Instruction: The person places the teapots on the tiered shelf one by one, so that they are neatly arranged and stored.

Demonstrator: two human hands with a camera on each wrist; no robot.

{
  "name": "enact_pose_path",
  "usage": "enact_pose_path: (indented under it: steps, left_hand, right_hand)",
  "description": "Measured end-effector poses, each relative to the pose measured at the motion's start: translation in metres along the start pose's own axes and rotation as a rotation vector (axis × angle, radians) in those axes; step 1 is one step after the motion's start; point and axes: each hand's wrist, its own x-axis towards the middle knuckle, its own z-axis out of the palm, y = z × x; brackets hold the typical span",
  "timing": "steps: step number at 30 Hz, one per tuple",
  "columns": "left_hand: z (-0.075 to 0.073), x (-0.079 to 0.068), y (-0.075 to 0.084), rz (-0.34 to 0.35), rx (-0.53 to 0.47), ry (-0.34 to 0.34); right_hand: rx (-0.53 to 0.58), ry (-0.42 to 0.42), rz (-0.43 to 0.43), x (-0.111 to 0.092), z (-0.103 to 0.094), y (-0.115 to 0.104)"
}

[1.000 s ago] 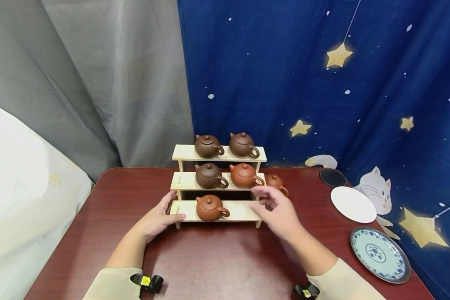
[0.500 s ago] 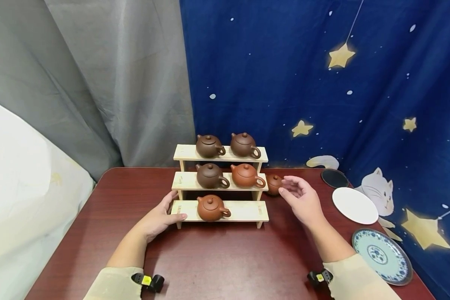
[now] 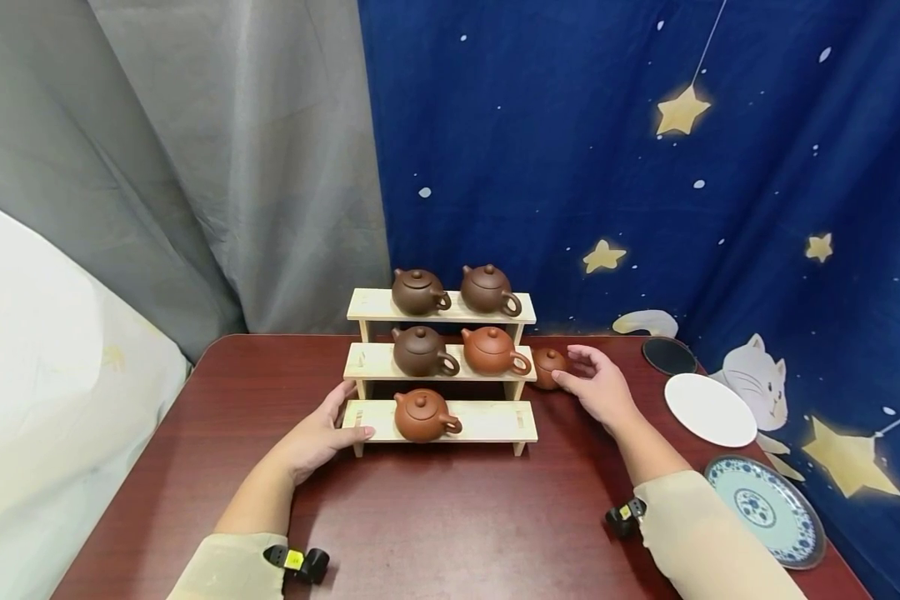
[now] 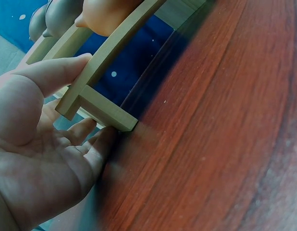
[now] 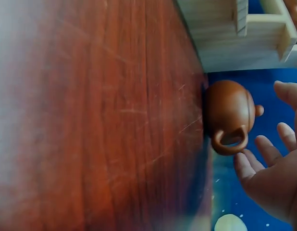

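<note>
A three-step wooden display stand (image 3: pixel 491 422) bears several small clay teapots. My left hand (image 3: pixel 317 440) grips the left end of its lowest step, thumb on top and fingers around the leg, as the left wrist view shows. A reddish-brown teapot (image 3: pixel 549 365) stands on the table just right of the stand. My right hand (image 3: pixel 602 390) is beside this teapot, fingers loosely spread and holding nothing. In the right wrist view its fingertips are close to the teapot's handle (image 5: pixel 230 147). An orange-brown teapot (image 3: pixel 422 415) sits on the lowest step.
Two dark brown teapots stand on the top step; a dark teapot (image 3: pixel 420 352) and a red-orange teapot (image 3: pixel 491 350) share the middle one. Along the table's right side lie a black disc (image 3: pixel 669 356), a white plate (image 3: pixel 711 410) and a blue-patterned plate (image 3: pixel 753 507).
My right hand has moved from the stand's right end, out to the right, then in closer to the teapot on the table. My left hand has stayed on the stand.
</note>
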Motion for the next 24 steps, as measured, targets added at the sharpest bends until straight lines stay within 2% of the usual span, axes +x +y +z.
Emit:
enact_pose_path:
  steps: [9, 24]
  left_hand:
    - [0.0, -0.001, 0.001, -0.004, 0.019, 0.002]
    - [0.001, 0.0, 0.001, -0.007, 0.02, 0.004]
  right_hand:
    - [0.023, -0.104, 0.071, 0.02, 0.017, 0.008]
    - [-0.014, -0.105, 0.092, 0.025, 0.024, 0.009]
